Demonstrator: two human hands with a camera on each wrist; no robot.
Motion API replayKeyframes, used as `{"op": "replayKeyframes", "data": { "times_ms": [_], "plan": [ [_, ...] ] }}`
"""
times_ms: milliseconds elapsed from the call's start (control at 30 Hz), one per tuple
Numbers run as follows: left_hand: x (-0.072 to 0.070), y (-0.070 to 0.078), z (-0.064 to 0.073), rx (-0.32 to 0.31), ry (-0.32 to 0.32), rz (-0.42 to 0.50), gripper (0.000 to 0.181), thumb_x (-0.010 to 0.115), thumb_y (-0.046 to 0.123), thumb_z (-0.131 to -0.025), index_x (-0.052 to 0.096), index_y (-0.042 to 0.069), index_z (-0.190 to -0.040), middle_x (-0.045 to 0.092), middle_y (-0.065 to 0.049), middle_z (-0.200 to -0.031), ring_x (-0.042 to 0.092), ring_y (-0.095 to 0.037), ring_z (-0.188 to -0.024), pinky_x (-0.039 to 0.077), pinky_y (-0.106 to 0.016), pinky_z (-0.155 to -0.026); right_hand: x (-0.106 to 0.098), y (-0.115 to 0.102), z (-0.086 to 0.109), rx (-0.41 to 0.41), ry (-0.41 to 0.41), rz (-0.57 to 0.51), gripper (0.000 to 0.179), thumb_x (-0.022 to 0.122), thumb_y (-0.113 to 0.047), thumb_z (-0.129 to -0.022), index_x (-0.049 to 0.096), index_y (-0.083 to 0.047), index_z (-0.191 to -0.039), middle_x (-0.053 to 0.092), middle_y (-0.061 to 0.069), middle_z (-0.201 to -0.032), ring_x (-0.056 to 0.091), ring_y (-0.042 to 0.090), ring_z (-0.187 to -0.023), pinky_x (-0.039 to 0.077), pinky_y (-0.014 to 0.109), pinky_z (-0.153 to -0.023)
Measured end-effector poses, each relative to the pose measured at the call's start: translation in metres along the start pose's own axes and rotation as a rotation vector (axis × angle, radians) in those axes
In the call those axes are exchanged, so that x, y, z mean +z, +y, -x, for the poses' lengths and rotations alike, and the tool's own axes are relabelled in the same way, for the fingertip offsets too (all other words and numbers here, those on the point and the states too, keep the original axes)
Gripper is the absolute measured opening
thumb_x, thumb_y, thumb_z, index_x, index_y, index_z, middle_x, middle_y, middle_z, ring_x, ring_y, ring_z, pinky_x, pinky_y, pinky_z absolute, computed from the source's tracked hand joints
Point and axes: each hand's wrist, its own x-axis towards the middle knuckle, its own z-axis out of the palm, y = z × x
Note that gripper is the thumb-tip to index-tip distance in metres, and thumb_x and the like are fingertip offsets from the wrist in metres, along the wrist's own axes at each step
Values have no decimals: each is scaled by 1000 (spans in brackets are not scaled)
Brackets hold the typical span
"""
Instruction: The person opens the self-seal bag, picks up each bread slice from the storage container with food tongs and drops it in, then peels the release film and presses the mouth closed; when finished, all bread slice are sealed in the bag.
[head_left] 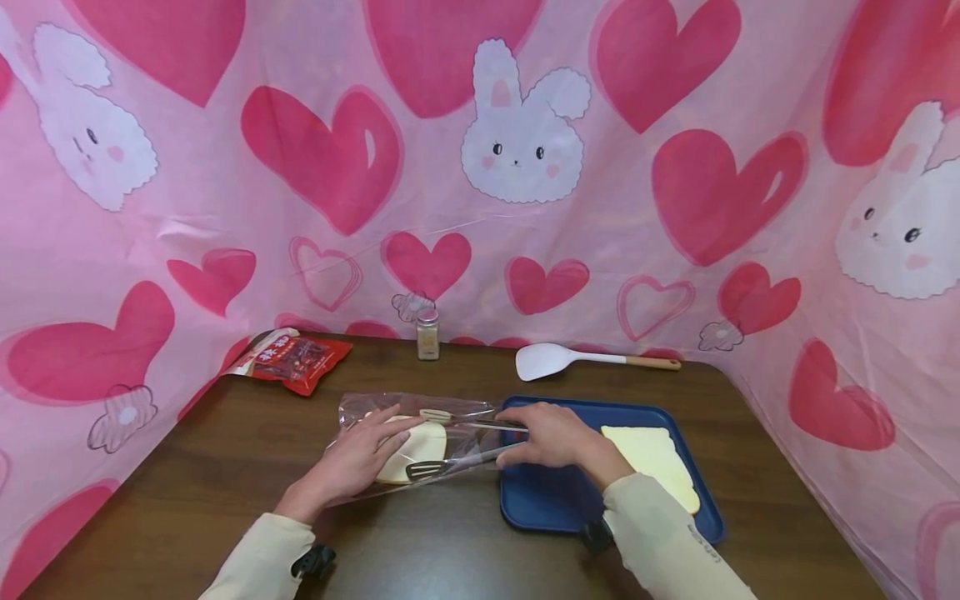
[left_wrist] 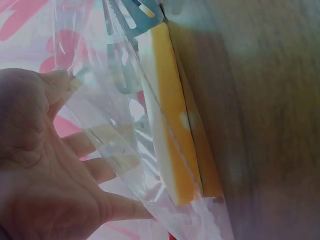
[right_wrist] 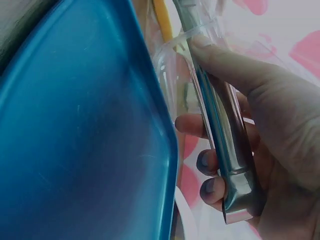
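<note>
My right hand grips metal tongs by their handle, thumb on one side and fingers on the other. The slotted tong heads reach into a clear plastic bag, one on each side of a pale bread slice. Whether both heads touch the bread I cannot tell. My left hand lies over the bag's left part with its fingers fairly straight. In the left wrist view, the bread's brown crust shows through the plastic, and some fingers are seen through the film.
A blue tray sits at the right, under my right forearm, with another bread slice on it. Behind are a white spatula with a wooden handle, a small jar and a red packet. A pink printed cloth surrounds the table.
</note>
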Motion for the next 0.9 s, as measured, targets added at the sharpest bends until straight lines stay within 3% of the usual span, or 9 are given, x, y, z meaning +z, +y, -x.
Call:
{"op": "replayKeyframes", "data": {
  "times_ms": [233,400,533,700,767,900],
  "plan": [
    [0,-2,-1,22,-29,19,40,54,30,-111,60,35,-150,41,-19,-167,34,-51,-155,15,-86,-116,-5,-3,-1,-30,70,91,69,83,-57,-85,65,-27,-144,76,-3,-114,69,16,-101,58,43,-85],
    [0,-3,-1,40,-17,9,40,54,28,-111,61,30,-150,43,-22,-165,36,-54,-152,15,-87,-114,-6,-2,1,19,42,26,73,84,-56,-84,64,-23,-145,76,-2,-112,68,19,-104,58,48,-90],
    [3,-1,-4,75,83,-13,37,61,23,-108,67,24,-144,55,-22,-156,49,-49,-145,30,-79,-116,-6,5,13,85,38,-44,74,84,-56,-84,63,-23,-147,77,-2,-120,68,23,-115,57,54,-97],
    [2,0,-8,92,257,-39,28,74,19,-99,79,20,-127,72,-14,-137,66,-40,-130,42,-72,-110,-11,12,30,120,71,-73,75,84,-56,-83,63,-24,-147,77,-3,-117,68,22,-112,57,53,-94],
    [2,-1,-8,86,276,-41,25,77,18,-97,81,20,-122,75,-12,-133,69,-38,-126,44,-70,-109,-13,15,37,124,77,-63,75,84,-57,-83,63,-23,-146,76,-5,-110,67,20,-107,58,50,-90],
    [2,-3,-9,76,281,-9,24,79,16,-96,82,17,-119,78,-11,-125,71,-37,-121,50,-65,-106,-16,20,53,166,87,-63,76,85,-58,-82,64,-23,-146,74,-6,-109,65,20,-110,57,53,-94]
  ]
}}
